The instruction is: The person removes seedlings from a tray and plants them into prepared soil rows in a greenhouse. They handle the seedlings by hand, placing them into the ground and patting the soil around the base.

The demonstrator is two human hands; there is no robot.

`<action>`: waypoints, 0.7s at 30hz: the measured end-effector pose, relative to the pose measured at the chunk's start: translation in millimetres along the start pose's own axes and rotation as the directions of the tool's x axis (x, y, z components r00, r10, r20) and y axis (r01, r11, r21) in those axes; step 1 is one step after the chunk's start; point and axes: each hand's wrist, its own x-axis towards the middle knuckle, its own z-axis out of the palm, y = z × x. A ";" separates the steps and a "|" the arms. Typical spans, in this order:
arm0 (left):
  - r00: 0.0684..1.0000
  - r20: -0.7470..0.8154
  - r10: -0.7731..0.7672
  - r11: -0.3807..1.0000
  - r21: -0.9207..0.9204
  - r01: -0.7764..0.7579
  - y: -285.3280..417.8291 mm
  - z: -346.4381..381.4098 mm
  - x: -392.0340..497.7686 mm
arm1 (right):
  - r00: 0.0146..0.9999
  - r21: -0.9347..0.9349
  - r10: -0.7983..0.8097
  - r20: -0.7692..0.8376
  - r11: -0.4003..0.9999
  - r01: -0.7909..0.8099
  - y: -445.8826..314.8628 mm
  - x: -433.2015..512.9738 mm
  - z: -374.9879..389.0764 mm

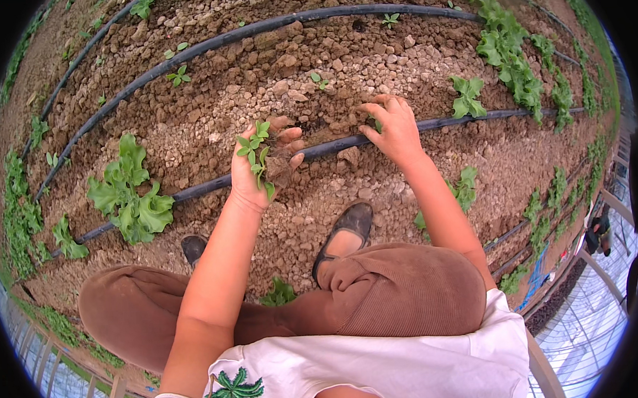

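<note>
Several small green seedlings [258,153] with a clump of brown soil [279,171] at their roots lie in my left hand [251,170], its palm turned up and its fingers curled around them. My right hand [396,129] is at the soil just above the black drip hose [343,144], fingers spread and bent downward. A bit of green leaf [378,126] shows between its thumb and fingers; whether they grip it I cannot tell. Between the two hands lies loose, darker, crumbly soil [316,125]. A small seedling [319,81] stands in the bed above them.
A large lettuce plant [132,194] grows left of my left hand; a smaller lettuce [468,96] stands right of my right hand. Another black hose [290,20] curves across the bed. My shoes [349,227] are on the soil below. A person [598,235] is far off at the right.
</note>
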 end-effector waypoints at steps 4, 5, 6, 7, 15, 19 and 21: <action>1.000 0.029 0.003 0.999 -0.035 -0.002 1.4 -1.2 -0.7 | 0.996 -0.117 -0.026 0.089 0.992 0.036 4.1 5.2 10.2; 0.999 0.034 0.002 0.999 -0.048 -0.001 2.5 -1.6 -1.3 | 0.995 -0.126 -0.025 0.096 0.991 0.037 6.0 4.3 11.1; 0.999 0.038 0.003 0.998 -0.062 0.000 3.4 -1.8 -2.1 | 0.994 -0.134 -0.020 0.105 0.990 0.034 7.7 3.4 11.7; 0.999 0.037 0.014 0.998 -0.068 -0.011 4.6 -2.1 -2.5 | 0.993 -0.141 -0.016 0.115 0.989 0.032 8.8 2.5 12.1; 0.996 0.061 0.063 0.992 -0.117 -0.055 14.6 -3.1 -2.4 | 0.996 -0.137 -0.077 0.040 0.987 0.082 12.4 0.6 8.1; 0.987 0.123 0.104 0.975 -0.208 -0.076 33.0 -1.0 -4.8 | 0.993 -0.171 -0.119 0.008 0.978 0.118 17.1 -0.5 10.7; 0.977 0.158 0.141 0.964 -0.247 -0.099 48.4 2.7 -7.7 | 0.993 -0.172 -0.118 -0.003 0.978 0.116 16.1 1.0 12.9</action>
